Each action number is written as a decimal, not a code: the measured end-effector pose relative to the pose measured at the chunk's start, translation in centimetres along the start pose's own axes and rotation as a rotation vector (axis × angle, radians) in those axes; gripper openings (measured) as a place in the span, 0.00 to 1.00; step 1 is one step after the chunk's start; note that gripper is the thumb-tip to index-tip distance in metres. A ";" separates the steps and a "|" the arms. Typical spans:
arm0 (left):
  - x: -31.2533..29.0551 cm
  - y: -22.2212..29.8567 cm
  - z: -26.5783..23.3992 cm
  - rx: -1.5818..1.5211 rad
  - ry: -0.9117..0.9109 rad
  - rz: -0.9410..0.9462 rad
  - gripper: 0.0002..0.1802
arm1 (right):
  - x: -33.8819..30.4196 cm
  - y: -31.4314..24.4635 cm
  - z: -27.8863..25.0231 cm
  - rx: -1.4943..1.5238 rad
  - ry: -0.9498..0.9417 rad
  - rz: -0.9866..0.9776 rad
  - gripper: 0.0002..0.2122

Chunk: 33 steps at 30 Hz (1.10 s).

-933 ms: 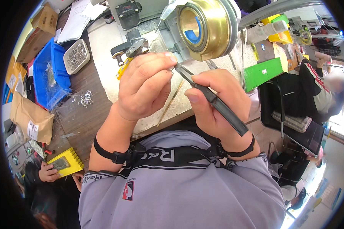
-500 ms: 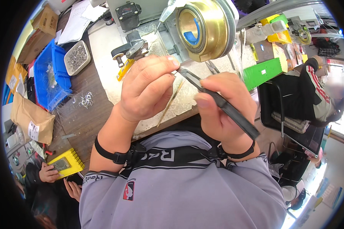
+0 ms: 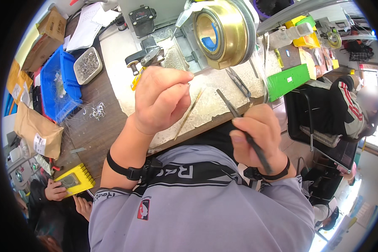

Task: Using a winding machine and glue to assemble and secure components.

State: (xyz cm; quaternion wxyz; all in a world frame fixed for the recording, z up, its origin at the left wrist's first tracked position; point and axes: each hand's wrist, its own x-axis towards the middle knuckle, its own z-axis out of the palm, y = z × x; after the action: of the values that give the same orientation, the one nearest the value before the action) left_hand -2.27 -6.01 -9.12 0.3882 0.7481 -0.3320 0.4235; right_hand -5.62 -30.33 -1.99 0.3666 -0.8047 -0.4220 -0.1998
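1. The left hand [image 3: 161,101] is raised over the bench with the fingers curled in and the thumb pressed against the fingertips. It seems to pinch something very small near the thumb tip, but the thing is too small to tell.
2. The right hand [image 3: 256,140] is closed around a dark tool [image 3: 244,130], thin and long like tweezers, with a matte black surface. The thumb presses on its side.
3. The long axis of the dark tool runs diagonally: its narrow tip points up and to the left, toward the left hand, and its back end passes down and to the right over the wrist. The tip stays apart from the left hand.
4. Both wrists carry a black strap [image 3: 128,170].
5. Between the hands a thin brass-coloured rod [image 3: 190,113] lies on the pale stone slab [image 3: 214,94], which has a rough, speckled top.
6. Beyond the slab stands a big round brass drum [image 3: 224,31], shiny and smooth, with a blue piece in its hollow middle.
7. Grey scissors [image 3: 239,82] lie on the slab, to the right of the tool tip.
8. To the left, on the dark wooden table [image 3: 94,134], there is a blue plastic bin [image 3: 56,82] and a small tray of metal hooks [image 3: 87,65].
9. To the right lies a flat green box [image 3: 287,80].
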 end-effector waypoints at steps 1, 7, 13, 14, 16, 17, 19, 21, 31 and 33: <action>0.0 0.0 0.0 -0.001 -0.005 -0.017 0.14 | 0.1 -0.1 0.3 -0.057 -0.058 0.015 0.13; -0.2 0.0 -0.2 -0.059 0.000 -0.104 0.12 | -1.0 0.7 2.2 -0.514 -0.341 0.004 0.08; 0.5 0.7 0.0 -0.159 0.069 -0.214 0.09 | -2.6 3.2 4.2 -0.640 -0.471 0.043 0.04; 0.6 1.1 -0.2 -0.156 0.067 -0.207 0.09 | -2.6 3.5 4.2 -0.605 -0.475 0.055 0.04; 0.8 1.9 -0.6 -0.231 0.048 -0.425 0.06 | -2.4 3.8 3.5 -0.484 -0.467 0.092 0.03; 1.0 2.2 -0.8 -0.227 0.047 -0.422 0.06 | -2.2 3.8 3.2 -0.361 -0.468 0.129 0.03; 1.8 2.7 -0.9 -0.316 0.019 -0.614 0.04 | 0.1 3.2 2.1 -0.273 -0.320 0.137 0.05; 2.7 3.3 -1.3 -0.321 -0.005 -0.651 0.03 | 2.7 3.0 0.9 -0.161 -0.060 0.065 0.11; 4.9 4.4 -2.0 -0.343 -0.111 -0.719 0.03 | 6.1 2.7 1.5 -0.126 0.097 -0.048 0.14; 5.1 4.5 -2.1 -0.327 -0.124 -0.707 0.03 | 6.2 2.6 1.6 -0.124 0.104 -0.060 0.13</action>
State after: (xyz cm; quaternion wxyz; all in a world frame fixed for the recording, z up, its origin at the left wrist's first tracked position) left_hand -4.62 -7.22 -2.57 0.6033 0.7688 -0.1398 0.1596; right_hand 0.03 -26.79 -0.20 0.3314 -0.8014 -0.4132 -0.2778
